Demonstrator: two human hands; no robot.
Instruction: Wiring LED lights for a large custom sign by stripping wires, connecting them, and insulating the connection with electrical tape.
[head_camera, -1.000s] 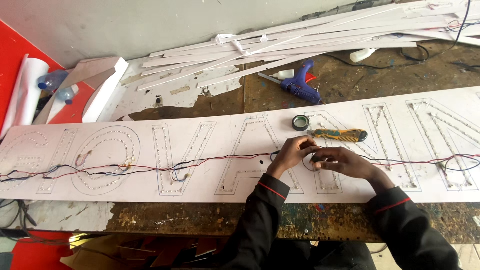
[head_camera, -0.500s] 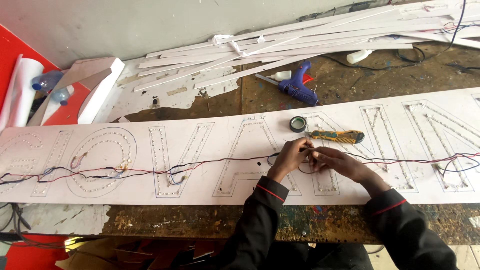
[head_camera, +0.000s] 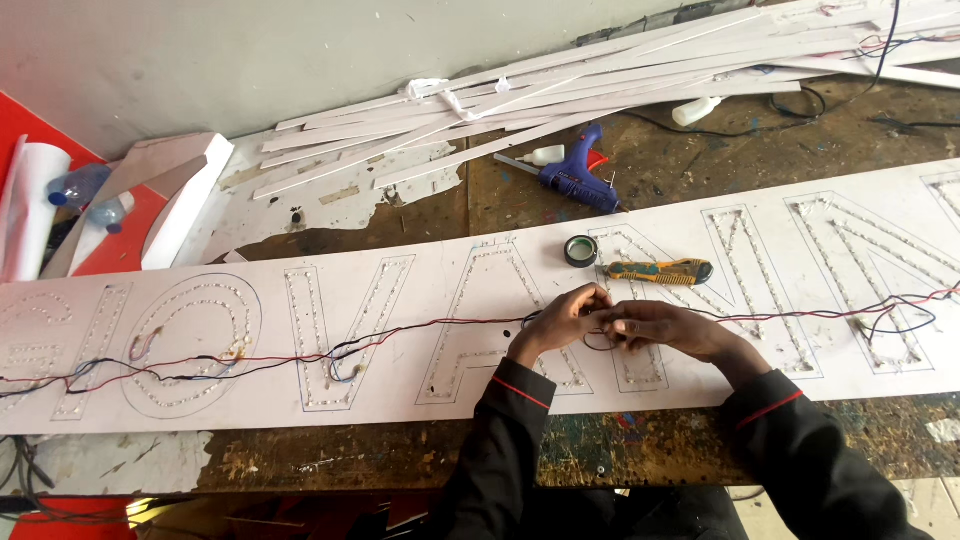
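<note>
Both hands, left hand (head_camera: 560, 322) and right hand (head_camera: 668, 328), pinch thin wires (head_camera: 400, 335), fingertips hiding the join.

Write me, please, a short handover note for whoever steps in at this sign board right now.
Left hand and right hand meet over the white letter board, both pinching the red and black wires at one spot. The wires run along the board across the dotted letter outlines. Tape roll and yellow-handled tool lie on the board just beyond the hands; blue glue gun lies on the bench behind. The joint between the hands is hidden, so its state is unclear.
</note>
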